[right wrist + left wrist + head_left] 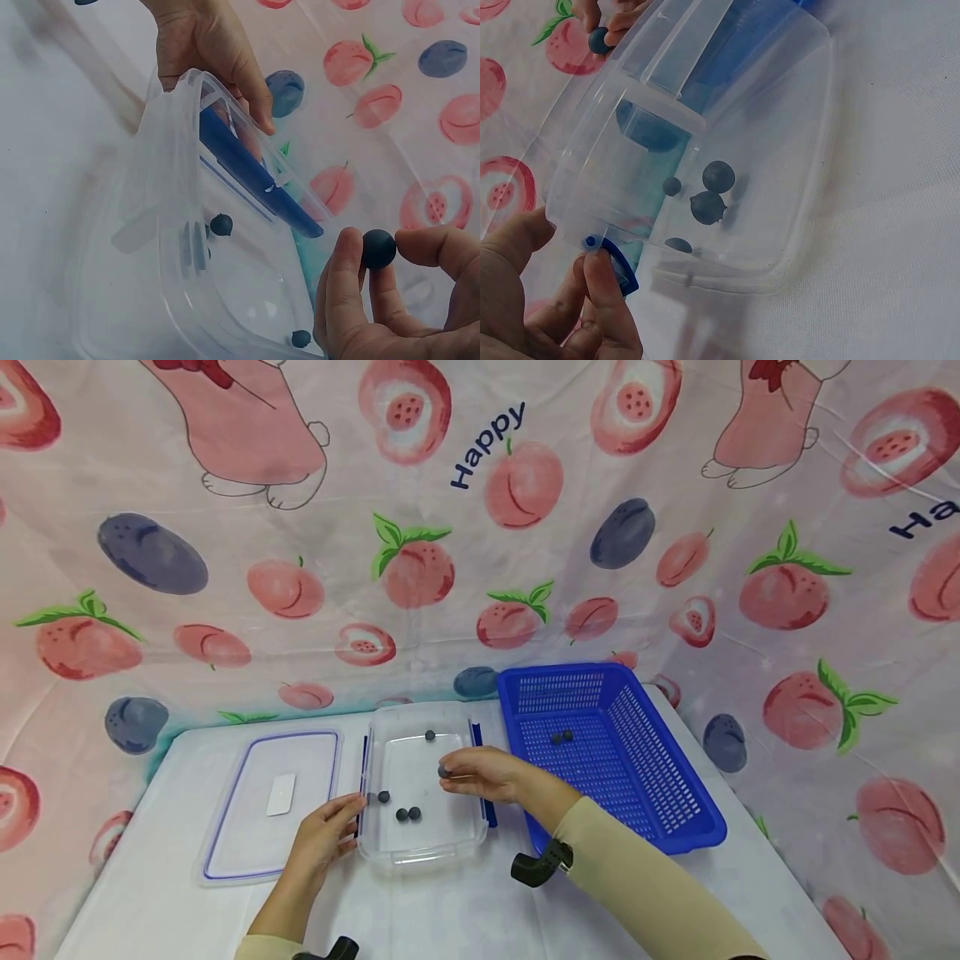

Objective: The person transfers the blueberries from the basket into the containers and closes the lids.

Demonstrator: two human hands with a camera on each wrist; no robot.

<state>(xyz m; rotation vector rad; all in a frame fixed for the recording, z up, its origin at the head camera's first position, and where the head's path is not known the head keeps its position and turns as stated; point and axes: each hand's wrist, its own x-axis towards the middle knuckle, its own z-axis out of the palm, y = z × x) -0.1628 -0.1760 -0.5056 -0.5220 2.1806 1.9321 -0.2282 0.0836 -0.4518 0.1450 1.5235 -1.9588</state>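
At the near edge of the white table (165, 910), 2 sleeved forearms reach in. The left hand (322, 837) grips the left rim of the clear container (422, 847), its thumb and fingers curled about the wall beside the blue clip (619, 268). The container sits near the middle of the table, toward the near edge, open at the top. Inside it, 2 dark balls (408, 814) lie touching each other near its front wall, another ball (384, 797) lies just beside the left wall, and 1 more (431, 736) rests at the far wall.

The right hand (480, 774) hovers over the right half of the container, thumb and forefinger closed narrowly on a dark blue ball (379, 248), the other fingers loosely curled beneath.

Left of the container, just beside it, the clear lid (262, 852) with a purple seal lies flat, a white label (281, 795) at its centre. At the right edge of the table stands the blue basket (675, 827), just beside the container, with 2 balls (562, 737) on its floor. Behind the far edge hangs the peach-print cloth (480, 527).
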